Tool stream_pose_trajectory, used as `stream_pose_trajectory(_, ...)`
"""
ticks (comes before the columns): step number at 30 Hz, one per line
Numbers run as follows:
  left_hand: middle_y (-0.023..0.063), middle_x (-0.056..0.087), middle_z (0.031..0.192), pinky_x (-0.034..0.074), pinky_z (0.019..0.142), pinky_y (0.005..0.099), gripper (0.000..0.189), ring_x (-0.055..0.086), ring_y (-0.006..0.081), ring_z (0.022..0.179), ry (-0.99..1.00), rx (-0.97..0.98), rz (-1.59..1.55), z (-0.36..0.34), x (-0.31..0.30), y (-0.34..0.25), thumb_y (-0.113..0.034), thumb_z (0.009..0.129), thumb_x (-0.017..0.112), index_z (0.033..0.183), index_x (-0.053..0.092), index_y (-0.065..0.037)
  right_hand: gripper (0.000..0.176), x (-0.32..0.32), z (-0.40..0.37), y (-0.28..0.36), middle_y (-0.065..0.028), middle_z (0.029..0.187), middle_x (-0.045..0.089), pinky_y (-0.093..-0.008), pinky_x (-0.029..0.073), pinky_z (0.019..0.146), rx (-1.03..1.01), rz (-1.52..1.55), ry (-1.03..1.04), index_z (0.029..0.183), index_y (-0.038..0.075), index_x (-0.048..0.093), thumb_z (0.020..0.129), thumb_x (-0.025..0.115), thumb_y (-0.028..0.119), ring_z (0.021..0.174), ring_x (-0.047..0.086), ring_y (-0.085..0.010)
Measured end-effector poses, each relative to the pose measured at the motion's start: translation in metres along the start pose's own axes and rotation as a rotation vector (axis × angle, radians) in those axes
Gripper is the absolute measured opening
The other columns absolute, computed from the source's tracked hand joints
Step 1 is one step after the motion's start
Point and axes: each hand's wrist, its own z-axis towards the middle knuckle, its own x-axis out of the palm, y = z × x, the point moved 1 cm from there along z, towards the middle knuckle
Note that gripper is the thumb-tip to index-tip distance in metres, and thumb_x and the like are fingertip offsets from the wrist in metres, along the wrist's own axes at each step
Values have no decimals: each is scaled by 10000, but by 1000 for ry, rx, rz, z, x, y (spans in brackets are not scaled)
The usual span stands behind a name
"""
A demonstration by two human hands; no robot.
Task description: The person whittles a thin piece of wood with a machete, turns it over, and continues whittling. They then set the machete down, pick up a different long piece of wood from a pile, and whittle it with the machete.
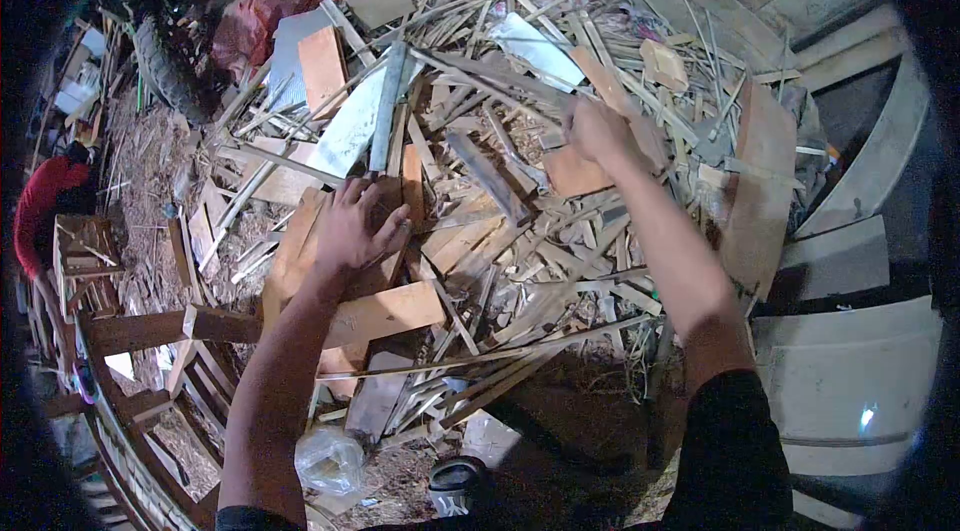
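My left hand (358, 223) lies with its fingers spread over brown wooden boards, its fingertips near a narrow orange-brown board (413, 181). A long grey strip (388, 111) runs away from just beyond those fingers. Farther right, my right hand (598, 136) is closed in a fist over the heap. What its fingers hold, if anything, is hidden. Right beside that fist are a reddish-brown wood piece (577, 174) and a flat light-brown strip (600, 79). Between both hands lies a dark, weathered wood piece (488, 176).
Scrap wood and thin slats (580, 271) are heaped before me. A red plastic bag (265, 16) lies at the back left, a clear plastic bag (330, 461) near my foot. A wide board (762, 191) leans at the right. A person in a red top (42, 206) is at the far left.
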Motion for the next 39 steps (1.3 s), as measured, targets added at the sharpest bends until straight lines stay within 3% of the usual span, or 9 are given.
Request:
stream_pose_trajectory(7,200,565,1200,418,1004,468,566,489,384,1195,0,8,2,2,-8,-11,-504,884,595,1205,596,-38,220,-20,0,-40,-178,941,708,-429,523,815,-58,336,-37,947,64,723,770,689,189,909,673,-337)
stream_pose_trajectory(9,201,566,1188,419,1002,467,560,492,386,1188,3,1,-1,2,-3,-7,-500,883,597,1200,597,-38,343,-24,7,-56,-198,1035,694,-434,515,858,44,-93,-561,1023,32,701,761,723,253,962,666,-343)
stream_pose_trajectory(12,203,568,1170,420,999,467,546,495,390,1176,4,5,-17,2,-9,-9,-489,881,603,1184,601,-35,414,1,28,-88,-212,1092,676,-449,500,899,391,94,-186,1079,42,685,759,742,297,1023,647,-361)
stream_pose_trajectory(16,201,568,1165,425,987,471,528,503,392,1159,27,-25,-37,3,-7,-9,-473,872,621,1147,608,-22,379,23,33,-103,-214,1066,681,-457,502,885,435,135,-324,1052,33,694,768,735,282,1008,652,-373)
stream_pose_trajectory(27,190,574,1126,440,935,474,521,526,384,1088,-41,40,3,3,-3,-7,-463,864,631,1141,605,-22,256,-5,-69,-14,-199,842,689,-458,537,715,-158,11,-632,867,73,749,853,674,318,786,677,-385)
stream_pose_trajectory(33,192,576,1132,439,936,471,492,529,388,1081,-25,37,13,4,-7,-12,-447,874,618,1178,608,-59,224,-43,-51,-46,-163,786,704,-453,532,717,-81,27,-38,797,84,755,830,692,296,729,684,-358)
stream_pose_trajectory(36,191,578,1125,440,932,471,490,530,389,1077,-23,49,19,5,-6,-12,-445,875,617,1183,608,-63,241,-33,-9,-89,-194,799,696,-472,527,737,105,469,141,796,69,747,819,696,303,759,687,-359)
stream_pose_trajectory(38,190,579,1118,440,930,470,493,531,389,1075,-20,46,24,4,-7,-11,-445,875,618,1183,609,-60,246,-10,19,-112,-201,855,701,-428,531,743,270,339,-471,907,35,730,847,657,262,845,682,-367)
stream_pose_trajectory(39,186,580,1108,441,926,468,491,532,385,1072,-21,31,18,4,-7,-12,-445,873,621,1178,612,-60,246,1,31,-120,-201,855,701,-428,531,743,268,345,-468,907,35,730,847,657,262,845,682,-367)
